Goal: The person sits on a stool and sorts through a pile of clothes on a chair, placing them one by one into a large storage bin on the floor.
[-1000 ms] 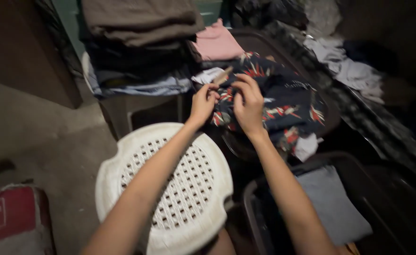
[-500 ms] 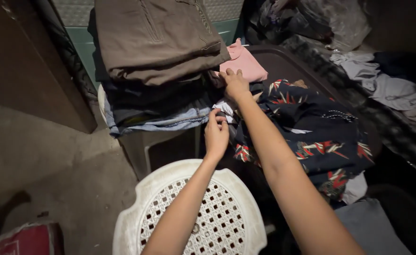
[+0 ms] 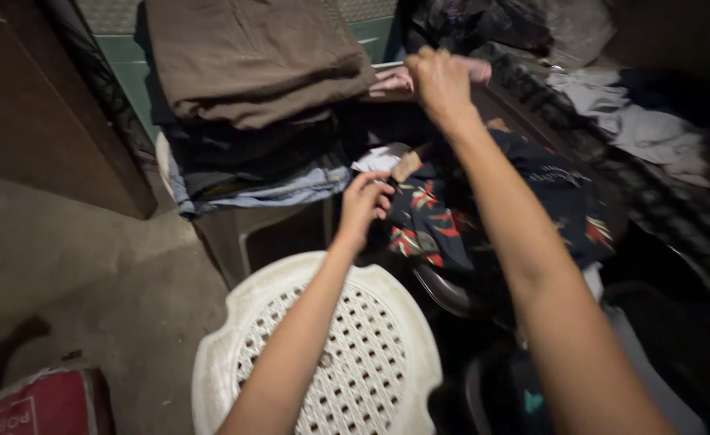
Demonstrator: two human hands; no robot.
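My right hand (image 3: 441,79) is raised at the top centre, fingers closed on a pink garment (image 3: 393,80) that it lifts off the pile. My left hand (image 3: 362,203) is lower, fingers curled on the edge of a dark navy cloth with red leaf prints (image 3: 451,217) lying in a dark tub (image 3: 443,292). A small white cloth (image 3: 375,159) sits just above my left hand. Left of both hands is a stack of folded clothes, with a brown garment (image 3: 254,56) on top and blue denim (image 3: 278,192) at the bottom.
A white perforated plastic stool (image 3: 347,346) stands under my left forearm. A red and white sack (image 3: 45,407) is at the bottom left on the concrete floor. Loose grey and white clothes (image 3: 637,121) lie at the right. A dark wooden panel (image 3: 41,105) stands at left.
My right hand has closed on the pink garment and lifted it up. My left hand has stayed at the printed cloth's edge.
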